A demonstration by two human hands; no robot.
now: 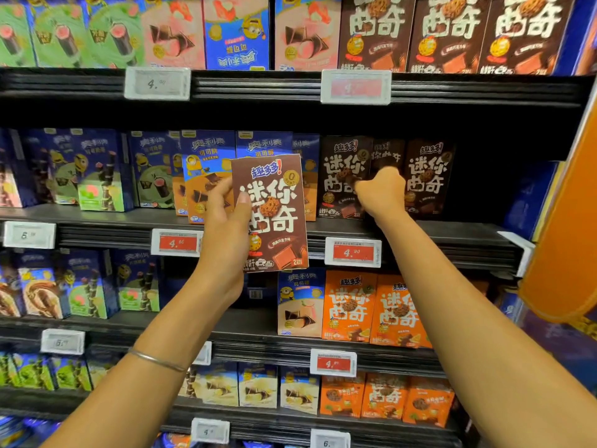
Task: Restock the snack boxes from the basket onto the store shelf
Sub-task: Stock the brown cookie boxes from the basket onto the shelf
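Note:
My left hand [226,218] holds a brown snack box [274,218] upright in front of the middle shelf, thumb across its face. My right hand [382,189] reaches into the middle shelf [452,234] among the matching brown boxes [344,176], its fingers curled at the gap between the first and a set-back box [387,155]. Whether it grips a box I cannot tell. Another brown box [428,179] stands to its right. The basket is out of view.
Blue snack boxes [206,169] fill the middle shelf's left side. Orange boxes [374,308] stand one shelf below, larger brown boxes [452,33] on the shelf above. Price tags [353,252] line the shelf edges. An orange panel [565,237] juts in at right.

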